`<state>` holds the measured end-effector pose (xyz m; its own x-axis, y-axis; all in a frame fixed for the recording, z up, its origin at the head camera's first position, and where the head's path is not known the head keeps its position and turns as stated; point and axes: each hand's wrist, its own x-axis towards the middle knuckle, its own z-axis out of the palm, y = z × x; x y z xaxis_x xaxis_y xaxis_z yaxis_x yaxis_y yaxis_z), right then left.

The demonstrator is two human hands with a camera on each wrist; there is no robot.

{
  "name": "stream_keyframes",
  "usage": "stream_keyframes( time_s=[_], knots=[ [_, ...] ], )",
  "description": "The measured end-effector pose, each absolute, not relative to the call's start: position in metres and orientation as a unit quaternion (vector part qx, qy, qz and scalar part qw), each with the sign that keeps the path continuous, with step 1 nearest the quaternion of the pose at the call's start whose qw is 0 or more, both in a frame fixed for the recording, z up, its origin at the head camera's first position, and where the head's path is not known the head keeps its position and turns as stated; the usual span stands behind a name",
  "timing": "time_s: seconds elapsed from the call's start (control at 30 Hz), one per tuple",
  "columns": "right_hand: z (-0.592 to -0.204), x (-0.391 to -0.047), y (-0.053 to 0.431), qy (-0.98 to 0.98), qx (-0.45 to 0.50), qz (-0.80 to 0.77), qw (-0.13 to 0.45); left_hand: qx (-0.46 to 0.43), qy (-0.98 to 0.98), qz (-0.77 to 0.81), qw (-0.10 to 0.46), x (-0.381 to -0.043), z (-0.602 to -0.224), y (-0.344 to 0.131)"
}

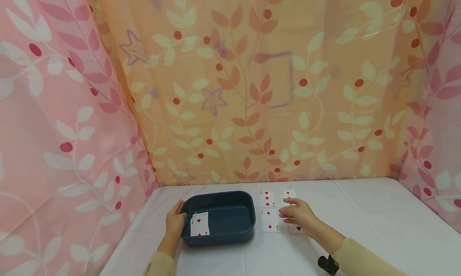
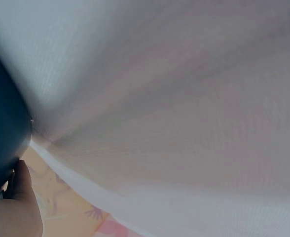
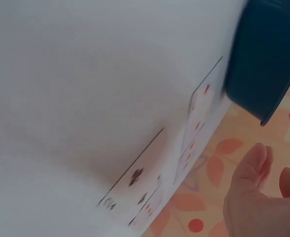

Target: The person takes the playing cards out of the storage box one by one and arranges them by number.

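Observation:
My left hand [image 1: 175,224] grips the left end of a dark blue plastic basin [image 1: 219,241], thumb at the rim. Inside the basin, toward its left end, lie overlapping playing cards [image 1: 200,224], an ace of hearts on top. My right hand [image 1: 299,214] hovers to the right with fingers spread and nothing held. Below and beside it, cards lie face up in two columns: a three of hearts [image 1: 267,199], a two of diamonds [image 1: 269,221], a partly hidden diamond card [image 1: 288,193] and a club card [image 3: 137,177], mostly covered by the hand in the head view.
A white cloth covers the table [image 1: 374,216]. Behind it hangs an orange leaf-patterned curtain [image 1: 245,120], with pink patterned curtains [image 1: 83,148] at both sides. A black strap-like object [image 1: 328,265] sits by the right sleeve.

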<state>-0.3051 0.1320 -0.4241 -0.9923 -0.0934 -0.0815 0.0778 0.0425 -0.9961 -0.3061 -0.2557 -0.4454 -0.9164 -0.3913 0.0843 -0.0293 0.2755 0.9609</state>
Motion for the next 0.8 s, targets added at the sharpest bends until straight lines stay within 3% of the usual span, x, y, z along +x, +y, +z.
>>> stream_keyframes(
  time_s=[0.8],
  knots=[
    [-0.42,-0.3,0.046,0.618,-0.128,-0.767,0.116,0.133,-0.791,-0.575,0.161,-0.306,-0.446,-0.255]
  ],
)
